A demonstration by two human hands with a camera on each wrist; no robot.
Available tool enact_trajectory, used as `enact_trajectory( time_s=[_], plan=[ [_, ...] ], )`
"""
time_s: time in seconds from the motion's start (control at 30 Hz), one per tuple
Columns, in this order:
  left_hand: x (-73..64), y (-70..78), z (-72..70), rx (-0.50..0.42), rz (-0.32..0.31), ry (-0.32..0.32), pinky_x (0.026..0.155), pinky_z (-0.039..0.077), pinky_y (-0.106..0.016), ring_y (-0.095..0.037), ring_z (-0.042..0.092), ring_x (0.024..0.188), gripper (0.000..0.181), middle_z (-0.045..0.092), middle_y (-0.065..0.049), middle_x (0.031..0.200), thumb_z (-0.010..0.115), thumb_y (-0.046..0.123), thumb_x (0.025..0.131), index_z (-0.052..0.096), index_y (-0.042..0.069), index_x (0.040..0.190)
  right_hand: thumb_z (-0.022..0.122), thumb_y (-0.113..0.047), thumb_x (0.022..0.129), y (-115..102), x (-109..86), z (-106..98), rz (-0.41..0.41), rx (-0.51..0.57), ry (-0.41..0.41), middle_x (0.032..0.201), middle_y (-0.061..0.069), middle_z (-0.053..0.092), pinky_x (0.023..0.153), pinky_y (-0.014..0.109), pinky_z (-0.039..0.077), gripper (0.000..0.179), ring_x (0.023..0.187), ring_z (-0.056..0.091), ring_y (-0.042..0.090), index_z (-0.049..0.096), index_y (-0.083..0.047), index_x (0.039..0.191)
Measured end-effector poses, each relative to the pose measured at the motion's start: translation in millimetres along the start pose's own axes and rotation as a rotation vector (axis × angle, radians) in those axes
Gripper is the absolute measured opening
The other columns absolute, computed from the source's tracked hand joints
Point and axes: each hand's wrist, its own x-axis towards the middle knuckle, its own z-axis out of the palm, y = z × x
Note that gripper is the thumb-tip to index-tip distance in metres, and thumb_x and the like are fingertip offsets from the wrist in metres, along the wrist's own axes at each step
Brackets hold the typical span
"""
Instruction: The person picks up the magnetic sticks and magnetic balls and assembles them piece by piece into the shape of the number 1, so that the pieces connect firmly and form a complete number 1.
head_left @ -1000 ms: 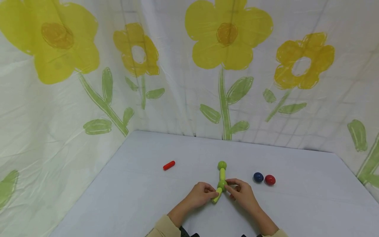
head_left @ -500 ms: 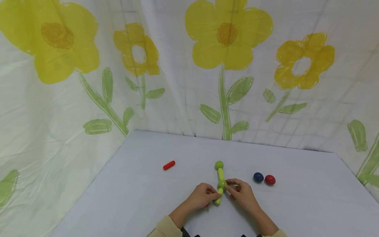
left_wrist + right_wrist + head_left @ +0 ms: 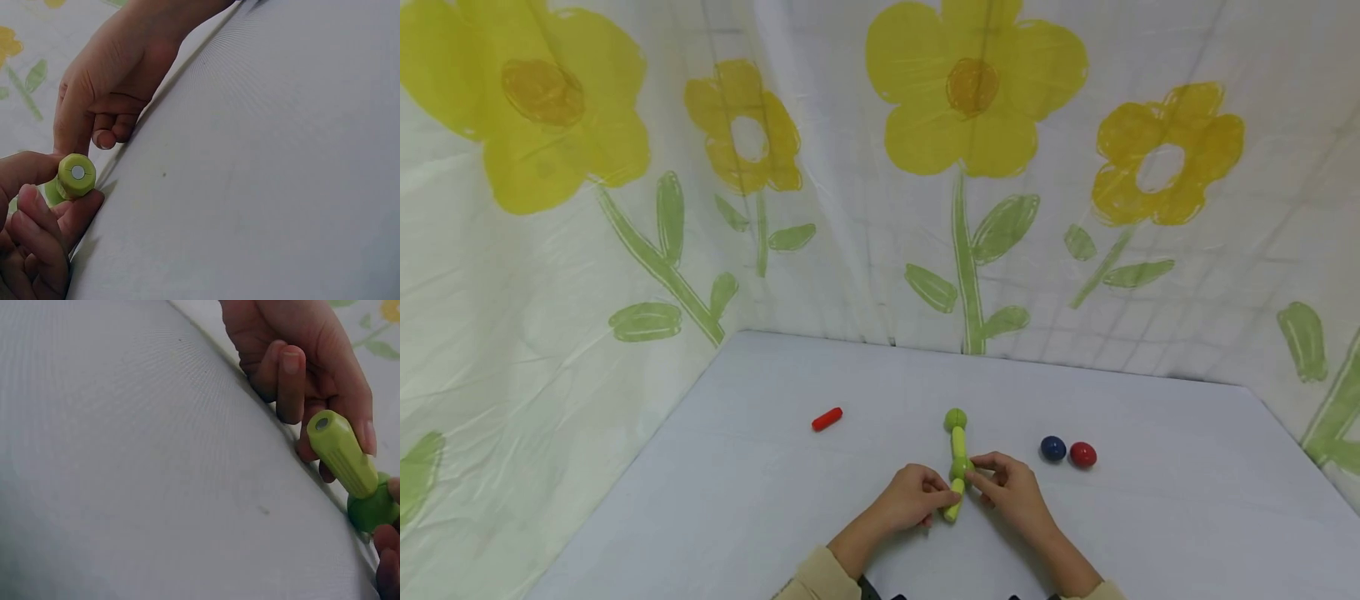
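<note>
In the head view a chain of magnetic building pieces runs away from me: a near yellow-green stick [image 3: 952, 510], a green ball [image 3: 959, 468], a second yellow-green stick [image 3: 958, 442] and a far green ball [image 3: 956, 418]. My left hand [image 3: 912, 498] pinches the near stick between thumb and fingers. The near ball is pinched by my right hand [image 3: 1013, 492]. A round metal spot shows in the free end of the near stick [image 3: 76, 175] in the left wrist view. In the right wrist view that ball [image 3: 370, 511] meets the stick's other end.
On the white table [image 3: 760, 517], a red stick [image 3: 827, 419] lies to the left of the chain. A dark blue ball [image 3: 1053, 448] and a red ball [image 3: 1083, 454] sit side by side on the right. A flower-printed curtain [image 3: 842, 250] hangs behind the table.
The chain's far end has swung slightly left, and the near stick now stands more nearly in line with the rest. My left hand has shifted slightly right; the right hand has barely moved.
</note>
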Motion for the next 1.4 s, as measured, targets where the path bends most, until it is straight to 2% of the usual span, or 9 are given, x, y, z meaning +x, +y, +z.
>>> enact_trajectory(
  time_s=[0.3, 0.6, 0.87, 1.2, 1.4],
  plan=[
    [-1.8, 3.0, 7.9, -0.051, -0.012, 0.022, 0.043, 0.032, -0.018, -0.005, 0.043, 0.041, 0.016, 0.056, 0.004, 0.056, 0.073, 0.018, 0.088, 0.068, 0.005, 0.080, 0.076, -0.008, 0.083, 0.6, -1.5, 3.4, -0.022, 0.060, 0.029, 0.100, 0.010, 0.069, 0.047, 0.021, 0.036, 0.022, 0.048, 0.046, 0.010, 0.069, 0.001, 0.102],
    [-2.4, 3.6, 14.2, -0.087, -0.008, 0.030, 0.043, 0.033, -0.018, -0.005, 0.043, 0.041, 0.018, 0.056, 0.004, 0.055, 0.073, 0.018, 0.088, 0.066, 0.005, 0.078, 0.075, -0.006, 0.084, 3.4, -1.6, 4.1, -0.007, 0.059, 0.041, 0.096, 0.007, 0.068, 0.047, 0.021, 0.036, 0.020, 0.049, 0.044, 0.010, 0.068, 0.000, 0.101],
    [-1.2, 2.2, 12.7, -0.087, -0.007, 0.023, 0.043, 0.034, -0.018, -0.006, 0.044, 0.041, 0.019, 0.057, 0.004, 0.056, 0.074, 0.020, 0.087, 0.067, 0.005, 0.079, 0.075, -0.007, 0.085, 2.3, -1.7, 1.4, -0.025, 0.065, 0.017, 0.101, 0.010, 0.068, 0.048, 0.021, 0.037, 0.023, 0.050, 0.045, 0.011, 0.069, 0.001, 0.106],
    [-1.2, 2.1, 11.2, -0.087, -0.004, 0.025, 0.043, 0.034, -0.019, -0.006, 0.044, 0.041, 0.019, 0.057, 0.003, 0.055, 0.074, 0.020, 0.087, 0.066, 0.005, 0.079, 0.075, -0.007, 0.085, 2.8, 0.5, 1.0, -0.025, 0.055, 0.005, 0.094, 0.006, 0.068, 0.048, 0.022, 0.038, 0.025, 0.049, 0.046, 0.011, 0.070, 0.001, 0.109],
    [-0.8, 2.7, 10.4, -0.095, -0.006, 0.014, 0.043, 0.034, -0.019, -0.006, 0.044, 0.041, 0.019, 0.057, 0.003, 0.056, 0.074, 0.019, 0.087, 0.066, 0.004, 0.079, 0.075, -0.009, 0.085, 3.4, 0.5, 0.6, -0.019, 0.047, 0.007, 0.098, 0.008, 0.068, 0.048, 0.022, 0.039, 0.026, 0.050, 0.048, 0.011, 0.071, 0.000, 0.109]
  ],
)
